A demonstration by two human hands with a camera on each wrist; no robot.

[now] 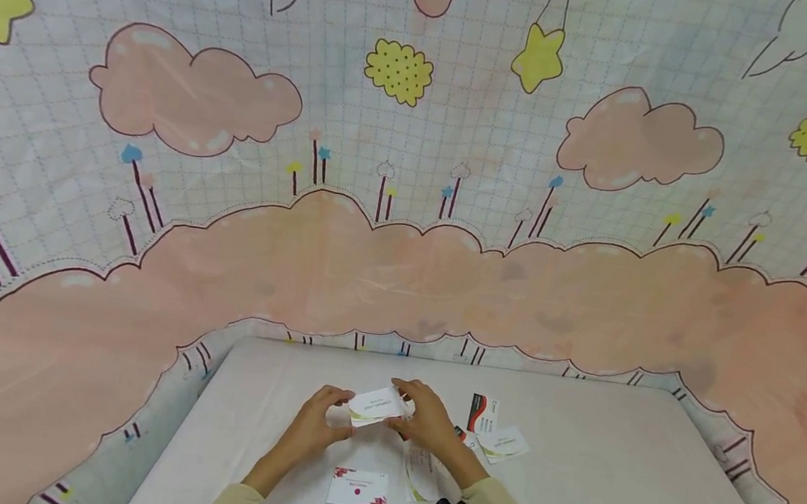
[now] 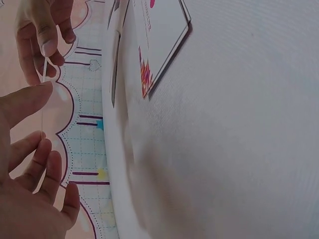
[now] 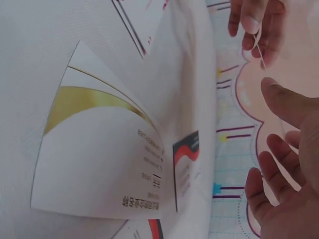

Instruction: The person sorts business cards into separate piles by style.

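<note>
A white business card (image 1: 375,406) with grey print and a yellow-green curve at its lower edge is raised over the table, between both hands. My left hand (image 1: 313,422) holds its left side, thumb low and index finger high. At its right end my right hand (image 1: 428,419) has its index finger at the upper corner and its thumb at the lower one. The left wrist view catches the card (image 2: 44,72) edge-on, a thin white line. Below the hands lies a white card with pink-red flowers (image 1: 356,498). A card with a gold band (image 3: 89,149) lies under my right forearm.
Right of my right hand lie a black, red and white card (image 1: 484,413) and a white card with a green curve (image 1: 503,444), which overlaps another red-black card. All rest on the white table (image 1: 595,477). A cartoon-printed cloth (image 1: 400,277) hangs behind.
</note>
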